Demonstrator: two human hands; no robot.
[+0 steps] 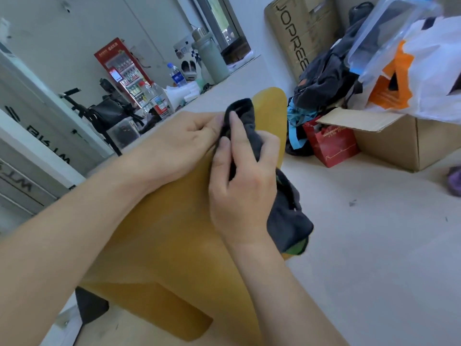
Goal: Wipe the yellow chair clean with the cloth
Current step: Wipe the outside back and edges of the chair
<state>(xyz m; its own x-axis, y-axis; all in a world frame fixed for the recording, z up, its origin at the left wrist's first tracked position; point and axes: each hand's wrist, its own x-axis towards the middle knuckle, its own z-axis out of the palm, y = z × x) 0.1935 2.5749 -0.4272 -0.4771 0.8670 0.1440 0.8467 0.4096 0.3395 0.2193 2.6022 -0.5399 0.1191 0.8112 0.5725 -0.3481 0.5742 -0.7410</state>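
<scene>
Yellow chair (174, 245) fills the middle of the view, its smooth seat and curved back tilted under both forearms. Above its back, the two hands meet on a dark grey cloth (287, 213). The left hand (184, 138) has its fingers curled and pinches the cloth's upper edge. The right hand (244, 188) grips the bunched middle with thumb and fingers wrapped round it, and the rest hangs down past the wrist over the chair's right edge.

Beyond the chair's back, a pale tabletop (237, 78) carries a water bottle (177, 75) with a blue label too small to read and a tall green flask (212, 56). Further back to the left of the chair stands a red drinks fridge (124, 68) with white characters along its top, which are not legible. To the chair's left, grey panels (15, 181) bear large dark lettering that looks like "WT".

Right of the chair, on the floor (374, 245), a tall brown carton (294, 33) reads "JOPRE" down its side. In front of it lies a dark backpack (329, 78), and closer to the chair is a red paper bag (331, 143) whose print begins "WANMA". Just beside the bag is an open cardboard box (399, 148) holding a white plastic bag (424, 78) with orange print.
</scene>
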